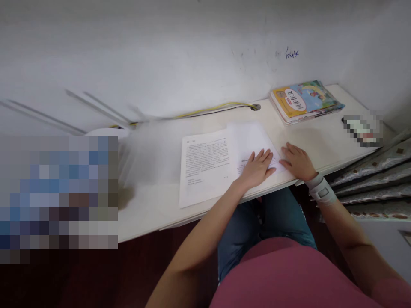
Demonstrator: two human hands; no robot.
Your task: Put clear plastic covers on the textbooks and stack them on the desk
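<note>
An open book or stack of printed sheets [205,167] lies on the white desk [144,214], with text on both pages. My left hand [257,167] rests flat on the right page, fingers spread and pointing up and to the right. Just right of that page, my right hand [298,161] lies palm down near its edge, fingers apart, a pale band [323,190] round the wrist. Neither hand grips anything. Part of the right page's text is hidden under my left hand.
A pile of booklets [305,100] with a colourful cover sits at the back right. Beyond my right hand lies a partly pixelated phone [361,130]. A yellow cable [212,108] runs along the wall to a desk hole. Patterned curtains [372,175] hang at right; pixelation covers the left.
</note>
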